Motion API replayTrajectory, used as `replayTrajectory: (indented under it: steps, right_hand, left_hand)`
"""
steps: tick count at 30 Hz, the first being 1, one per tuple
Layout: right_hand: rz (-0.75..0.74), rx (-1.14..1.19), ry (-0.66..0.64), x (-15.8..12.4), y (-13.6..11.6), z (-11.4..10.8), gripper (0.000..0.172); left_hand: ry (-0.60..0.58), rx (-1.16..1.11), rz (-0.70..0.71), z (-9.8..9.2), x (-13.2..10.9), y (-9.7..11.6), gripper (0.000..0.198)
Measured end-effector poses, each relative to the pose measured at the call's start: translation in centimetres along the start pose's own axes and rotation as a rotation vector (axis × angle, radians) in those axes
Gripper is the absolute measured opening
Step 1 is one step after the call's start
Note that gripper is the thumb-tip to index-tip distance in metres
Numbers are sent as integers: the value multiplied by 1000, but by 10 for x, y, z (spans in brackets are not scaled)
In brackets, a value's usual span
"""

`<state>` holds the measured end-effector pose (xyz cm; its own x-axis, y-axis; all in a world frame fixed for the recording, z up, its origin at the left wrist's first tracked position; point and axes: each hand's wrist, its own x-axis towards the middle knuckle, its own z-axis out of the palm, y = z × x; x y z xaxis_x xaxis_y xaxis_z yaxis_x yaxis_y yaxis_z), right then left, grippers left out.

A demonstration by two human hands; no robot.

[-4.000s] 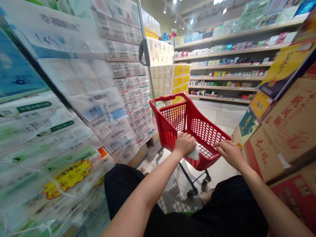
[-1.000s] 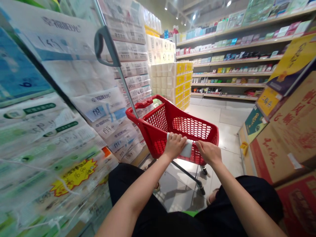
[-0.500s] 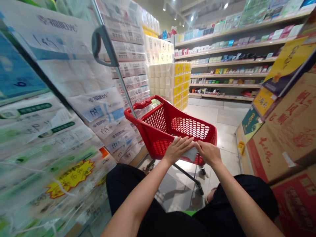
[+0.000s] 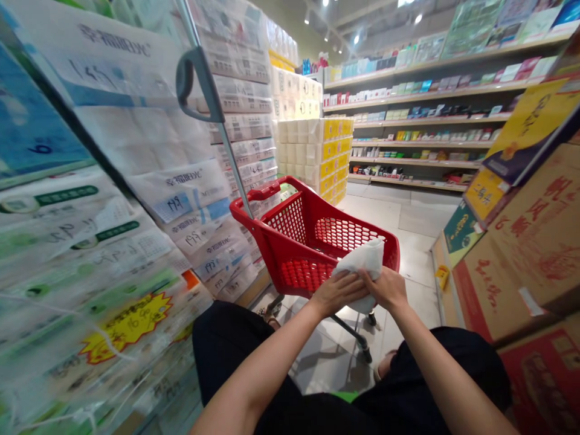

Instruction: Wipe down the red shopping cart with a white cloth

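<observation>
A white cloth [image 4: 365, 258], partly folded, is held up in front of the near side of a red shopping cart [image 4: 290, 238]. My right hand [image 4: 389, 287] is closed on the cloth's right part, thumb on the near face. My left hand [image 4: 333, 296] grips its lower left part, with the fingers laid across the near face toward the right hand. The cloth covers part of the basket's side wall. Through the mesh, no goods can be made out in the basket.
Wrapped tissue packs [image 4: 194, 205] are stacked high along the left. Cardboard cartons [image 4: 534, 241] line the right. A metal pole with a grey handle [image 4: 202, 84] rises at the cart's rear. Farther back are yellow-and-white packs [image 4: 335, 157] and stocked shelves [image 4: 417, 124].
The cloth has come up off the cart's side and shows much larger, its top now above the hands. Both hands have shifted slightly down, the left also to the right.
</observation>
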<state>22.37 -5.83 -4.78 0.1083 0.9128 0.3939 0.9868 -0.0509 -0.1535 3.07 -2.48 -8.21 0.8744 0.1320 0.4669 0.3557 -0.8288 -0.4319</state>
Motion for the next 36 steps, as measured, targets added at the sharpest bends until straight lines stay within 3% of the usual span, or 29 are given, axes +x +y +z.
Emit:
replayTrajectory:
  steps: [4,9,13,17,22,25,29,36]
  right_hand:
    - [-7,15,3,0,1,-3,60]
    - [-147,75,-24,0,-2,-10,57]
    - [-156,94,2,-2,-3,-13,54]
    - [-151,118,2,-3,-3,-13,55]
    - [-154,134,13,-4,-5,-13,53]
    - [-164,127,23,-5,-8,-13,52]
    - [-182,119,24,-5,-10,-12,52]
    - [-196,76,36,-5,-9,-9,52]
  left_hand:
    - [8,4,20,3,2,-7,45]
    - [-24,64,-88,-1,-29,-35,48]
    - [-35,123,-210,-16,-65,-74,40]
    - [-81,128,-318,-43,-97,-122,34]
    - [-120,131,-412,-70,-119,-165,31]
    - [-91,134,-492,-70,-115,-164,35]
    - [27,128,-604,-54,-98,-138,41]
    - [95,31,-491,-15,-59,-73,40]
